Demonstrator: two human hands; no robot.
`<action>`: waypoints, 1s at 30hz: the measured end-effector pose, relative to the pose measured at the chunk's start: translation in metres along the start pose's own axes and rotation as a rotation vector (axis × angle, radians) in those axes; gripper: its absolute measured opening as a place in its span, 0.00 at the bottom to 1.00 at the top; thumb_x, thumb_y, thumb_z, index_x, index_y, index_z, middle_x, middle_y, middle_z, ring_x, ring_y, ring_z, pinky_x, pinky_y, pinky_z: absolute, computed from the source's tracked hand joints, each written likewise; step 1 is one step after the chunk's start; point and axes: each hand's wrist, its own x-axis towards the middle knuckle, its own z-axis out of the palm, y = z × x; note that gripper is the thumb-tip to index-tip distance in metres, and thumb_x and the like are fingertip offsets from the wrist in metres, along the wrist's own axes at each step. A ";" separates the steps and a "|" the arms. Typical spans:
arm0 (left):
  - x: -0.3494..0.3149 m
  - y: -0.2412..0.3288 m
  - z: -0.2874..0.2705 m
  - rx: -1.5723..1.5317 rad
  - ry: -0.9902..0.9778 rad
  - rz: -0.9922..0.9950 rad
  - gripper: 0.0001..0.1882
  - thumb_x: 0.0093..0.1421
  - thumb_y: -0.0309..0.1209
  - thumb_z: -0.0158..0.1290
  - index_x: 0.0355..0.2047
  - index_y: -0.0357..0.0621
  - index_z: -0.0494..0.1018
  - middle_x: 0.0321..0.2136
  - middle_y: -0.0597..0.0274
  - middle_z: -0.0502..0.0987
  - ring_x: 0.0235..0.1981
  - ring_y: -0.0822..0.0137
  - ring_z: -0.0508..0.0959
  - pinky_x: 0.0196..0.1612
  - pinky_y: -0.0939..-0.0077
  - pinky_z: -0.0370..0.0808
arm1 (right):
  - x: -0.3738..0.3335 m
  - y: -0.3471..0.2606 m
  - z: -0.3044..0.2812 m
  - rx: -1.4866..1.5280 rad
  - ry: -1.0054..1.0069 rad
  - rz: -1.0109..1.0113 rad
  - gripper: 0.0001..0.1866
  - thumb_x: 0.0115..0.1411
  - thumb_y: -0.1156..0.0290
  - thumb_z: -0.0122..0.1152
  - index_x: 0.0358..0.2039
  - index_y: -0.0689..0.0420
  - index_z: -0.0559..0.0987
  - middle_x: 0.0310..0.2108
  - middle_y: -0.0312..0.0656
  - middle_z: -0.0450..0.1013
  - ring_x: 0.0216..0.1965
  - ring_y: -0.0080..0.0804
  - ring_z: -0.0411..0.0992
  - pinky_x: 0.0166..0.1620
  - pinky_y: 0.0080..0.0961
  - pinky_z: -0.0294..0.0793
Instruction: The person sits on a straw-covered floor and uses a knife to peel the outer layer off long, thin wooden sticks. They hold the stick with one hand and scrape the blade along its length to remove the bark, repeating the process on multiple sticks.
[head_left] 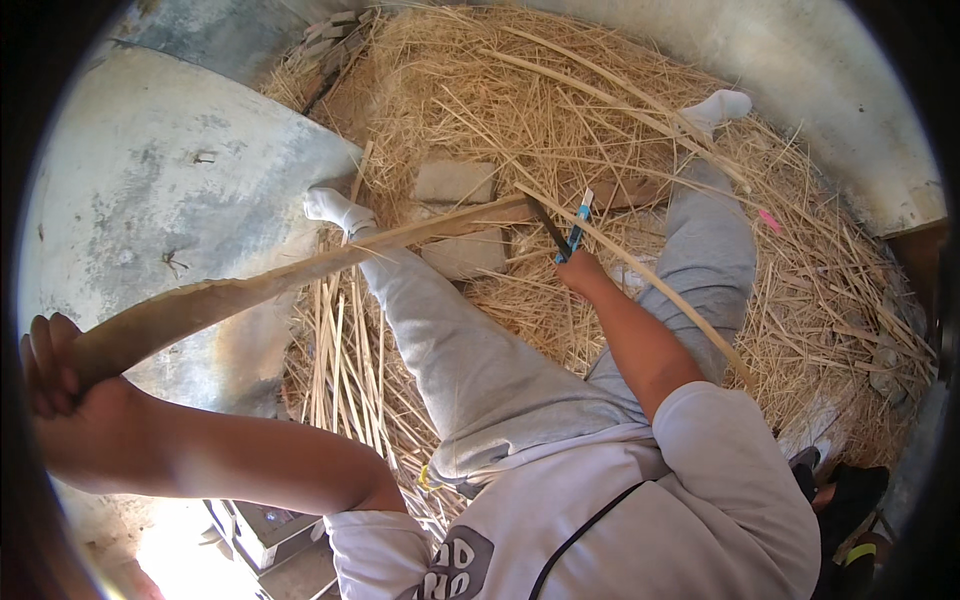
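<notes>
Soft, even light falls on the straw (pixel 590 130) around the right hand (pixel 581 271). Below the left hand (pixel 95 405), the ground (pixel 190 560) glares to pure white, with hazy bloom around it. The left hand itself looks dim, stretched and slightly soft beside the black, curved fisheye border.

One wide strip (pixel 260 285) of pale wood. Two grips: the left grip (pixel 102 415) around its near end, the right grip (pixel 582 272) near its far end. Two blades or bars show at the right grip, one black bar (pixel 545 225) and one blue-and-white piece (pixel 582 215). One thin curved strip (pixel 640 263) runs rightward from the wide strip's far end. Two blocks, one block (pixel 455 182) beyond the wide strip, one block (pixel 465 256) on its near side. Two socks (pixel 335 207), both beyond it (the loose straw (pixel 430 80) defies counting).
</notes>
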 end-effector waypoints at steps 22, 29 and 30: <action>-0.087 0.048 -0.111 -1.002 -0.370 -0.109 0.23 0.62 0.32 0.44 0.08 0.56 0.58 0.03 0.80 0.57 0.02 0.83 0.56 0.07 0.92 0.57 | -0.142 -0.095 -0.004 -0.102 0.331 -1.133 0.14 0.58 0.63 0.59 0.28 0.64 0.75 0.17 0.49 0.71 0.19 0.41 0.73 0.26 0.37 0.70; -0.068 0.038 -0.087 -1.214 -0.712 -0.334 0.25 0.64 0.30 0.46 0.08 0.57 0.60 0.02 0.79 0.60 0.01 0.84 0.56 0.04 0.90 0.50 | -0.108 -0.044 -0.030 -0.015 0.184 -0.809 0.13 0.61 0.65 0.55 0.25 0.63 0.75 0.14 0.45 0.68 0.16 0.38 0.70 0.23 0.35 0.68; -0.063 0.035 -0.075 -1.273 -0.790 -0.364 0.25 0.65 0.30 0.47 0.08 0.57 0.61 0.02 0.79 0.60 0.01 0.84 0.55 0.04 0.89 0.49 | -0.088 -0.032 -0.038 -0.335 0.084 -0.521 0.13 0.61 0.66 0.53 0.24 0.61 0.74 0.12 0.42 0.66 0.14 0.35 0.67 0.21 0.33 0.66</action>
